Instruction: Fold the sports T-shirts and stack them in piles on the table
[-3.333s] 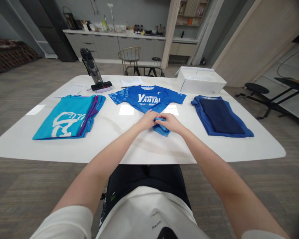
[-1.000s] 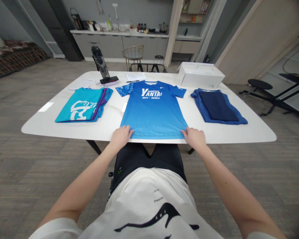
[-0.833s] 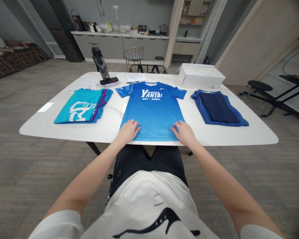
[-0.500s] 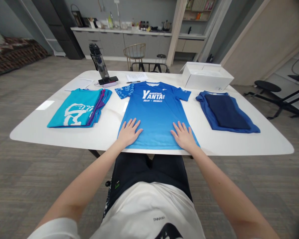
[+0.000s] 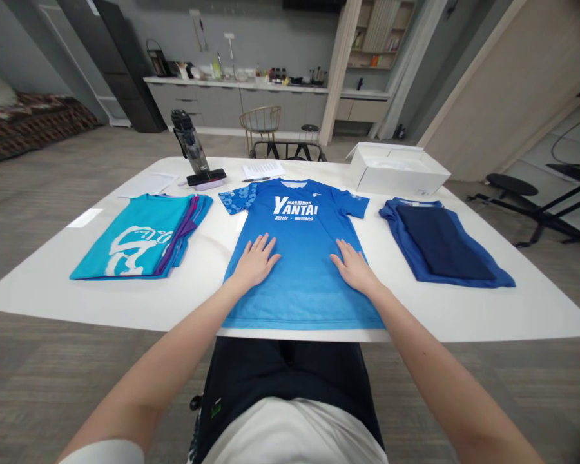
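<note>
Blue shirt point(image 5: 307, 245): laid out face up near the middle of the white table point(image 5: 464, 312), collar away from the person, hem close to the near edge. Both short sleeves stick out to the sides.
Left hand point(image 5: 254, 263): palm down on the shirt's lower-left half, fingers spread, pinching nothing.
Right hand point(image 5: 356, 267): mirrors it on the other side; fingers fanned, let go of the cloth, resting on top.
Change, hem: about three seconds back the lower half was bunched under both hands; a second back the hands were at the two hem corners. Now the hem lies straight, both corners released.
Change, palms: shifted up from the hem toward the chest print, pressing or sliding; can't tell how hard.
Meaning: cloth reads as fully spread, only faint ripples near the hem. Looks like the smoothing stage; no fold in it yet.
Left stack: teal folded shirt point(image 5: 130, 235) on top, purple and blue layers showing at its side. Unmoved on the table.
Right stack: navy folded garment point(image 5: 442, 245) on a blue garment point(image 5: 391, 211). Also unmoved.
Far side: white box point(image 5: 399, 177), printed sheet point(image 5: 263, 169) and pen point(image 5: 256, 180), all apart from the hands.
</note>
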{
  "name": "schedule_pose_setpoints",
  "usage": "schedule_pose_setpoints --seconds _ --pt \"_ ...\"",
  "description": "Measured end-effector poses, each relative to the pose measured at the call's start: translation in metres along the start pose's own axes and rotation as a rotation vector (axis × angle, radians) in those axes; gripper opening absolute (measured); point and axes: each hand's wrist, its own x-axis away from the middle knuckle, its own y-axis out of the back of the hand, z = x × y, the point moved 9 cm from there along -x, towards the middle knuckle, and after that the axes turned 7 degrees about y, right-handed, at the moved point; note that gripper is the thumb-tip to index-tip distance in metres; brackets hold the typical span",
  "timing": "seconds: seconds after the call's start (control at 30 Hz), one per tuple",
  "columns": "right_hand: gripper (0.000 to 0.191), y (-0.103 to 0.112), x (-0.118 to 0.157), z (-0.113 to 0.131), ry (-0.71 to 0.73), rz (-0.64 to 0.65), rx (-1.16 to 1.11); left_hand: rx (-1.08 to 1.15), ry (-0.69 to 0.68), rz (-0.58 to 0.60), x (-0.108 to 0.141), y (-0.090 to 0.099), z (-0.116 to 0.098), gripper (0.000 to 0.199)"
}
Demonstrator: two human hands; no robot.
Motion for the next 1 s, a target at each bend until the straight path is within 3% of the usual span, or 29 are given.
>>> schedule_pose_setpoints --seconds 0.1,0.2,0.33,0.5,0.57,0.77,0.87,1.0 --pt "0.074 -0.005 -0.005 -0.023 -0.047 0.018 0.061 -0.016 0.072 0.021 -0.006 -0.009 0.017 0.066" --pt "0.076 -0.006 0.007 -0.042 -0.089 0.003 0.129 -0.028 0.114 0.014 0.009 -0.013 0.028 0.067" --pt "0.075 0.003 -0.001 -0.038 -0.123 -0.028 0.189 0.031 0.127 -0.001 0.012 -0.011 0.018 0.072" --pt "0.073 0.01 -0.076 0.011 0.099 -0.048 0.092 0.14 0.016 -0.028 -0.052 0.0 -0.014 0.072" --pt "0.072 0.006 -0.108 0.015 0.086 -0.025 0.035 0.118 -0.027 -0.042 -0.086 0.005 -0.017 0.067" --pt "0.081 -0.005 -0.174 -0.005 0.0 -0.051 -0.017 0.061 0.088 0.009 -0.157 -0.002 0.024 0.068" --pt "0.087 -0.006 -0.197 -0.01 0.006 -0.065 0.005 0.043 0.093 0.014 -0.176 -0.008 0.033 0.068" --pt "0.086 -0.014 -0.215 -0.021 -0.018 0.029 0.02 0.054 0.157 0.067 -0.186 -0.019 0.042 0.069"
